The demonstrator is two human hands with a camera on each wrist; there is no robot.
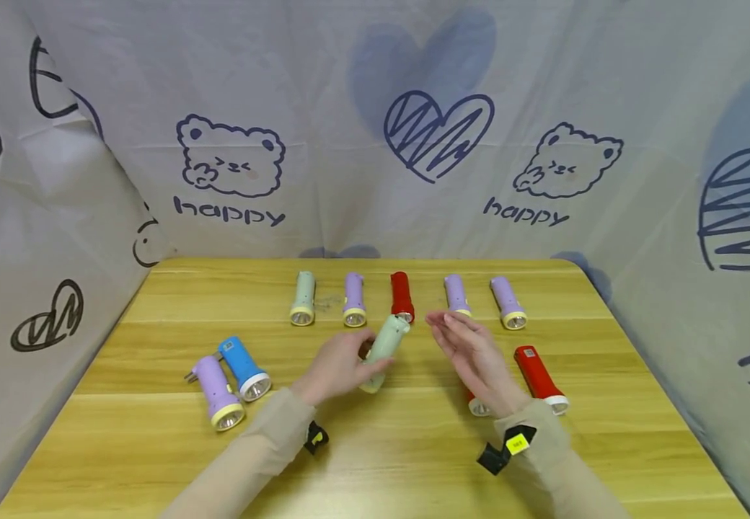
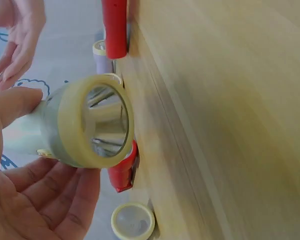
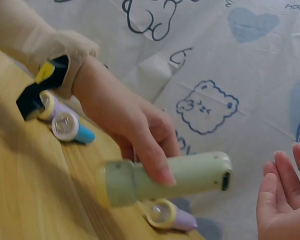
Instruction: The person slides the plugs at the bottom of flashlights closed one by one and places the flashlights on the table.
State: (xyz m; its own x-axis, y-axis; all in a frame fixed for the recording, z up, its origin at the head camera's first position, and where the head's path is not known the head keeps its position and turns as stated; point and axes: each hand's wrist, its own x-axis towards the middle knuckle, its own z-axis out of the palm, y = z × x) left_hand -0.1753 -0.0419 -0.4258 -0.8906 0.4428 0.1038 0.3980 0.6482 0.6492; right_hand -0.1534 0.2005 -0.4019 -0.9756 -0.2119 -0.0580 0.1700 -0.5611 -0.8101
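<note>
My left hand (image 1: 339,367) grips a pale green flashlight (image 1: 388,346) above the middle of the table, thumb on one side and fingers round the other. Its cream-rimmed lens (image 2: 107,127) faces the left wrist camera, and the tail end tilts up and away. To the right, my right hand (image 1: 475,360) is raised with straight fingers (image 3: 285,185), holding nothing and apart from the flashlight. Beneath that hand lies a red flashlight (image 1: 479,406), mostly hidden by it. Another red flashlight (image 1: 539,378) lies just right of the hand.
A back row holds a green flashlight (image 1: 303,297), purple flashlights (image 1: 353,297) and a red one (image 1: 401,294). At the left, a purple flashlight (image 1: 215,389) with prongs showing lies beside a blue flashlight (image 1: 241,364). A printed cloth (image 1: 336,173) hangs behind the wooden table (image 1: 375,461).
</note>
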